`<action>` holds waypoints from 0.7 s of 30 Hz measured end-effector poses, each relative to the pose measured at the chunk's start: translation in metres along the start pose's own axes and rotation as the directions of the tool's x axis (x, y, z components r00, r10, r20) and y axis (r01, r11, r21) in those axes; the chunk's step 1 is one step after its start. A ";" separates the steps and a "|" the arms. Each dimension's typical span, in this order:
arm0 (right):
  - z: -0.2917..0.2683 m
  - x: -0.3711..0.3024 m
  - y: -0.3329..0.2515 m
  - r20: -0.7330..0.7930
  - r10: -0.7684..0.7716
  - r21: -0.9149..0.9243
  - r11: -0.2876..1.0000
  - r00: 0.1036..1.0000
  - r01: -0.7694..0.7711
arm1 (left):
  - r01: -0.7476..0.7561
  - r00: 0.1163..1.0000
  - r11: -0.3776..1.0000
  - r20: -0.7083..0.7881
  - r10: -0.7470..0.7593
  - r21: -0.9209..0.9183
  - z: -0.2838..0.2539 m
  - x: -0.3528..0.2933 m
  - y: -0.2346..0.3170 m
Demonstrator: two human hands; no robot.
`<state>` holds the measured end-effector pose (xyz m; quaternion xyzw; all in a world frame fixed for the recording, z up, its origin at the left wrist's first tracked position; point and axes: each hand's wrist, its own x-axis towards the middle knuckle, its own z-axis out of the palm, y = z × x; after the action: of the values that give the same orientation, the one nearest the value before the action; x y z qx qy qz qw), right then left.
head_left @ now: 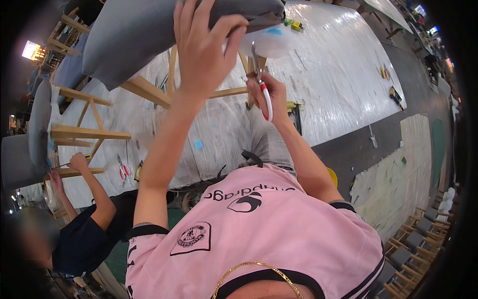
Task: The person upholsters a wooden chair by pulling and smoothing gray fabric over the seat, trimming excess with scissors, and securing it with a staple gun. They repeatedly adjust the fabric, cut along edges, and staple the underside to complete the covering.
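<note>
Leaning on its side on the table is a grey upholstered chair (129, 35) with pale wooden legs (149, 91). My left hand (201, 62) rests against its grey cover, fingers spread, thumb and forefinger apart near a loose fabric edge (266, 20). In my right hand (278, 94) is a pair of scissors (265, 92) with red and white handles. Their blades point up, just below the fabric edge, beside white padding (271, 46) with a blue patch. Whether the blades touch the fabric I cannot tell.
Clear plastic covers the worktable (338, 74). Other scissors (123, 172) lie at its near left edge, and a yellow-black tool (396, 97) at the right edge. On the left, a co-worker (84, 239) handles another grey chair (40, 124). Several chairs (413, 249) stand at lower right.
</note>
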<state>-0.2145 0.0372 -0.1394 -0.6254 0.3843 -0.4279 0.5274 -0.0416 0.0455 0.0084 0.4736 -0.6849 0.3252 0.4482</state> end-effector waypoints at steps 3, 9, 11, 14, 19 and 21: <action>-0.035 -0.018 0.026 0.093 -0.006 -0.118 0.993 0.996 0.017 | 0.222 0.974 0.876 0.046 -0.224 -0.428 -0.001 -0.048 0.037; -0.158 -0.004 -0.010 0.062 0.120 -0.291 0.952 0.991 -0.097 | 0.568 0.263 -0.585 0.802 -0.537 -0.578 0.042 -0.055 0.075; -0.187 0.015 -0.055 0.200 0.011 -0.494 0.865 0.980 0.090 | 0.555 0.287 -0.566 0.779 -0.557 -0.610 0.056 -0.050 0.065; -0.192 0.049 -0.117 0.413 -0.114 -0.674 0.629 0.903 0.388 | 0.507 0.269 -0.573 0.750 -0.604 -0.644 0.067 -0.045 0.056; -0.188 0.080 -0.158 0.552 -0.085 -0.760 0.358 0.830 0.542 | 0.506 0.252 -0.516 0.691 -0.678 -0.691 0.076 -0.048 0.058; -0.183 0.083 -0.164 0.563 -0.105 -0.780 0.261 0.820 0.569 | 0.513 0.273 -0.479 0.665 -0.695 -0.712 0.077 -0.047 0.058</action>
<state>-0.3541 -0.0761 0.0474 -0.9506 0.2923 -0.0985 0.0347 -0.1129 0.0148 -0.0663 0.3480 -0.2305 -0.4924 0.7638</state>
